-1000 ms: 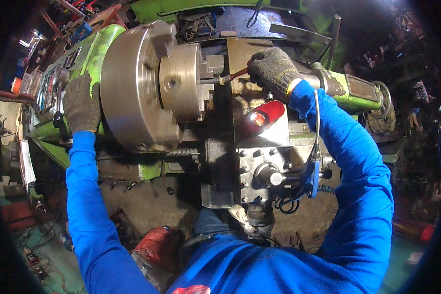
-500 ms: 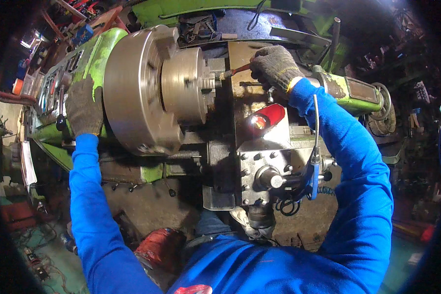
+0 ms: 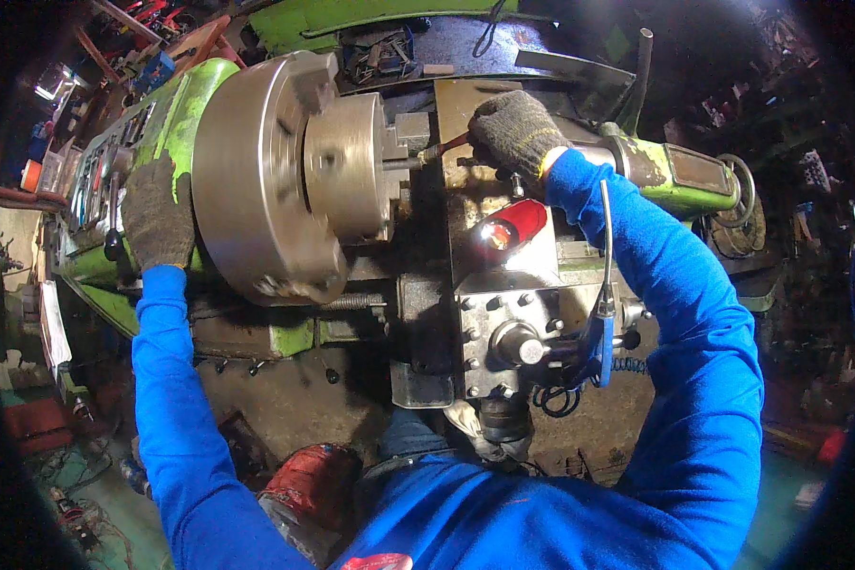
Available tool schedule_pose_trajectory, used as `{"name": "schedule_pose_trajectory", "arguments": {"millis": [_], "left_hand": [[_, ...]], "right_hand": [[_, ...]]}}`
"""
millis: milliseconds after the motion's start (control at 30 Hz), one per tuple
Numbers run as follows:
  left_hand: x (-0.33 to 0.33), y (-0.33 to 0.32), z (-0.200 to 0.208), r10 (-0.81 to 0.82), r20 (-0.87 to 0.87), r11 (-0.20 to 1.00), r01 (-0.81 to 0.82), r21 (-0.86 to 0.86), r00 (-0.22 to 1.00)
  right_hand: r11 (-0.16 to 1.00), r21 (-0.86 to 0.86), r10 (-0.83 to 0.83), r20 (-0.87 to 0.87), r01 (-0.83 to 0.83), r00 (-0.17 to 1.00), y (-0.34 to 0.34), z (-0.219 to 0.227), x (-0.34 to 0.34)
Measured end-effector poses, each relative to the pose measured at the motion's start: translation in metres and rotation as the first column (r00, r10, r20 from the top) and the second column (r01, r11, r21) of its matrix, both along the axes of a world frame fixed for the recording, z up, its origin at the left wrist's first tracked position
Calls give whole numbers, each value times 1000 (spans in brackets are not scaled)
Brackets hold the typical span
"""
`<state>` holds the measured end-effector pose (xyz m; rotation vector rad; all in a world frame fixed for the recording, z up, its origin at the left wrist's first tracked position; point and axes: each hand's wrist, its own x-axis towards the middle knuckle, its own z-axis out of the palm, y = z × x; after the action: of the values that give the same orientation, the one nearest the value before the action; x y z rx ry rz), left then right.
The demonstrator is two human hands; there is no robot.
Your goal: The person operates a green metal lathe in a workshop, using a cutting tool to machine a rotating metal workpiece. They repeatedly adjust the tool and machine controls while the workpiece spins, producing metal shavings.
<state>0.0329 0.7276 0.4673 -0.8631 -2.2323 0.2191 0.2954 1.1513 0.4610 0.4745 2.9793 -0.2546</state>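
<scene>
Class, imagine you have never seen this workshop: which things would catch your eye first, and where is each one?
The big round steel chuck fills the upper left, bolted to a bright green lathe. Right of it, the gloved right hand holds a thin tool pointing toward the chuck, while the gloved left hand rests on the green housing. A shiny red lamp glows at centre.

A dim, cluttered workshop surrounds the scene. At seven o'clock the green-tinted concrete floor (image 3: pixel 114 494) is strewn with cables and scraps, and at ten o'clock a bright window (image 3: pixel 49 81) glows. Dark shelves (image 3: pixel 807 171) of clutter fill three o'clock.
</scene>
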Motion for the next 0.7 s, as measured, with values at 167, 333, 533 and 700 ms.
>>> {"name": "schedule_pose_trajectory", "arguments": {"millis": [167, 333, 533, 700], "left_hand": [[1, -3, 5, -1, 31, 1000, 1, 1, 1000], [1, -3, 2, -9, 2, 1000, 9, 7, 1000], [6, 2, 6, 19, -6, 1000, -19, -8, 1000], [2, 0, 3, 22, -2, 1000, -22, -8, 1000]], "right_hand": [[982, -135, -137, -52, 129, 989, -3, -2, -3], [997, 3, -77, -65, 77, 995, -11, 1, -3], [910, 362, 255, -101, -203, 962, -7, -7, 7], [909, 342, 271, -51, -238, 961, -5, -4, 6]]}}
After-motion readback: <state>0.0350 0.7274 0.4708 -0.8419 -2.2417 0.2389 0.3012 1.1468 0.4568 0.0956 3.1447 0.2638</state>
